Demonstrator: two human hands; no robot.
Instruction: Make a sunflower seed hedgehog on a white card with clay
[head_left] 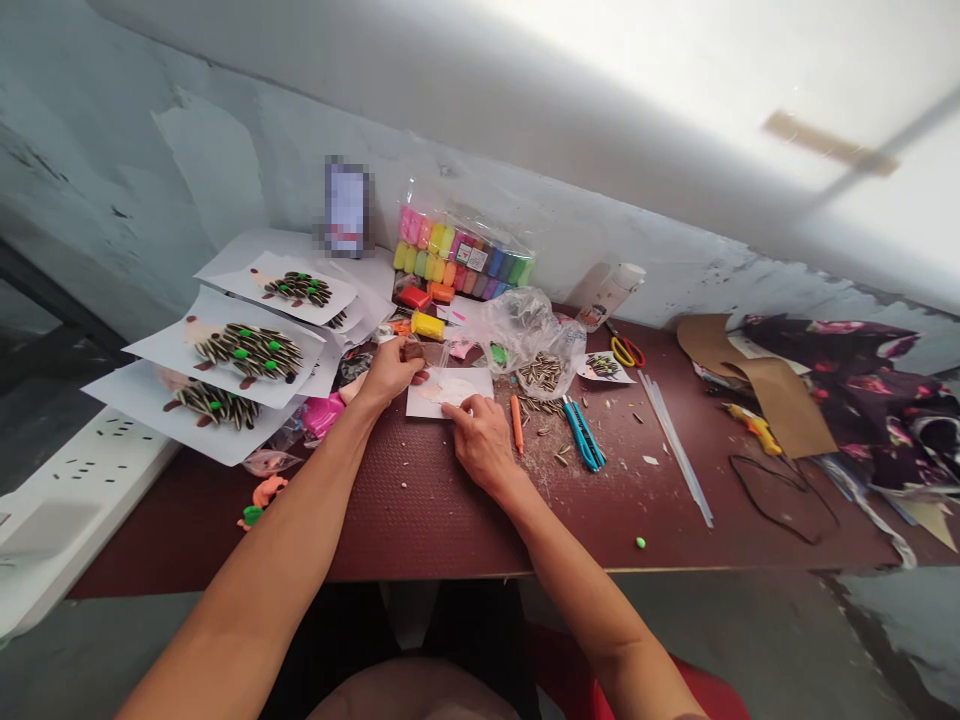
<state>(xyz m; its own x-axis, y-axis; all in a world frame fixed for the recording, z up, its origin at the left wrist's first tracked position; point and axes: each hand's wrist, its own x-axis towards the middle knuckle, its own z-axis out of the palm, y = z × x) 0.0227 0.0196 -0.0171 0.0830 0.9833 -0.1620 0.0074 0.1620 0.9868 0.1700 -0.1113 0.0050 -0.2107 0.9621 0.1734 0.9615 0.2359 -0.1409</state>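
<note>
A small white card [435, 400] with a pale pinkish shape on it lies on the dark red table. At its upper left corner, my left hand [391, 372] is closed on a lump of brown clay [412, 351]. My right hand [480, 440] rests over the card's lower right edge, its index finger stretched out and touching the paper; the other fingers are loosely bent. Just right of this hand are an orange pen-like stick [517, 425] and a blue utility knife [583, 433]. Sunflower seeds [544, 374] spill from a clear plastic bag [517, 325] behind them.
Finished-looking hedgehog cards [244, 350] are stacked at left beside a white power strip [90, 480]. Colored clay packs [465, 255] lean on the wall near a white bottle [611, 297]. Rightward lie scissors [627, 350], clear glue sticks [679, 455], a yellow glue gun [761, 432] and floral cloth [847, 390].
</note>
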